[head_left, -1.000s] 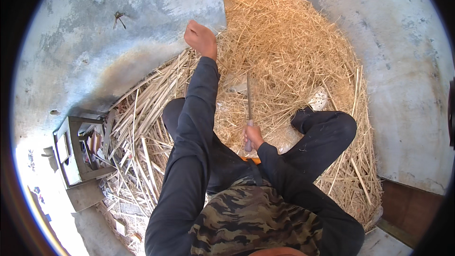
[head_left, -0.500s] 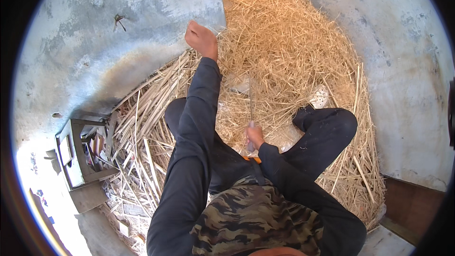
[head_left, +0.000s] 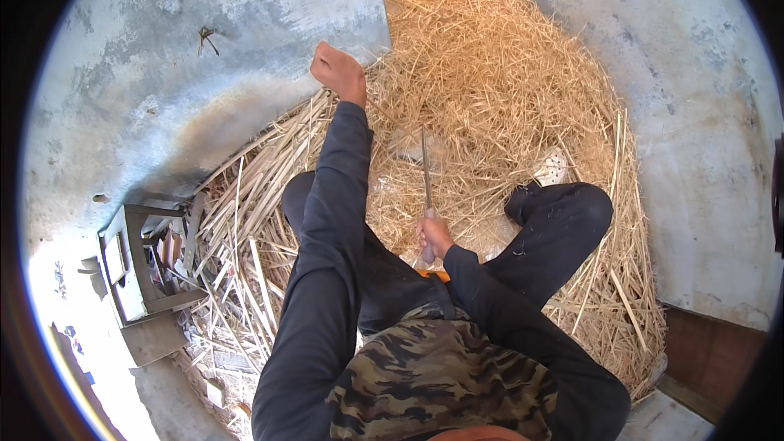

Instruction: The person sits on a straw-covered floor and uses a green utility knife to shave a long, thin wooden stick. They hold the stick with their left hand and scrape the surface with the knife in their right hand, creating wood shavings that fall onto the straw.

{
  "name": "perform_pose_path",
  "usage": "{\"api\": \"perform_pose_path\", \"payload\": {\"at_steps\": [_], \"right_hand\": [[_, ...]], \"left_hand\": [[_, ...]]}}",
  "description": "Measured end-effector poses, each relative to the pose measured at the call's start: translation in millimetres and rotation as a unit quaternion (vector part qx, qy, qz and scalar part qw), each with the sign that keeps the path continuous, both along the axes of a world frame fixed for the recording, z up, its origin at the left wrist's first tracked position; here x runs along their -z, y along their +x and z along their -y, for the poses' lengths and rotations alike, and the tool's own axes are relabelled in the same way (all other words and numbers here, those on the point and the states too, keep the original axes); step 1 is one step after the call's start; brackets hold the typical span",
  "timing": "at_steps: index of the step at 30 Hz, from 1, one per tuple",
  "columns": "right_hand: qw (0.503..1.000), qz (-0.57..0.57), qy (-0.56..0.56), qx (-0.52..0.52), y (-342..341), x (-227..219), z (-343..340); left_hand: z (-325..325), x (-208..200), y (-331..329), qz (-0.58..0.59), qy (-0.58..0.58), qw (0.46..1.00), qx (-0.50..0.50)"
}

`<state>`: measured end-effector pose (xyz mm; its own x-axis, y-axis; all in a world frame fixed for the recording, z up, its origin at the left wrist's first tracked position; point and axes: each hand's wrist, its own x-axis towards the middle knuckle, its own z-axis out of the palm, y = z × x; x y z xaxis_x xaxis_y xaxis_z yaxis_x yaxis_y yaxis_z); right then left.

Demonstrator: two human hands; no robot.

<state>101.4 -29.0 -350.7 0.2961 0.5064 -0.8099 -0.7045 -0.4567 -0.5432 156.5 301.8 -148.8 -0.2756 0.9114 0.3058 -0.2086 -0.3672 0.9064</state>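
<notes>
My right hand (head_left: 436,237) is closed round the pale handle of a long, thin-bladed knife (head_left: 426,170) in front of my lap. The narrow blade points away from me over the straw. My left hand (head_left: 339,73) is raised further out and to the left, next to the lower edge of the grey wall. Its fingers are curled shut, and whatever they may hold is hidden. Beneath the blade lies a thick spread of dry straw shavings (head_left: 490,73).
Split bamboo-like strips (head_left: 245,229) lie on the left. A small wooden stand (head_left: 135,265) leans beside them. Grey walls (head_left: 694,98) rise on both sides. A white perforated thing (head_left: 552,167) sits near my right foot. My bent legs (head_left: 563,237) frame the straw.
My left hand has shifted slightly left and a little nearer. The knife's tip has swung slightly to the left, with my right hand still round its handle.
</notes>
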Motion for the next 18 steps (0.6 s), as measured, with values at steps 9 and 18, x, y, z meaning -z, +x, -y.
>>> {"api": "perform_pose_path", "payload": {"at_steps": [9,18], "right_hand": [[0.965,0.200,0.130,-0.109,-11,-87,-35],[0.983,0.115,0.113,-0.086,-16,-46,-42]], "left_hand": [[1,-12,-19,0.153,-0.109,0.872,0.452],[24,-17,-23,0.127,-0.079,0.891,0.429]]}}
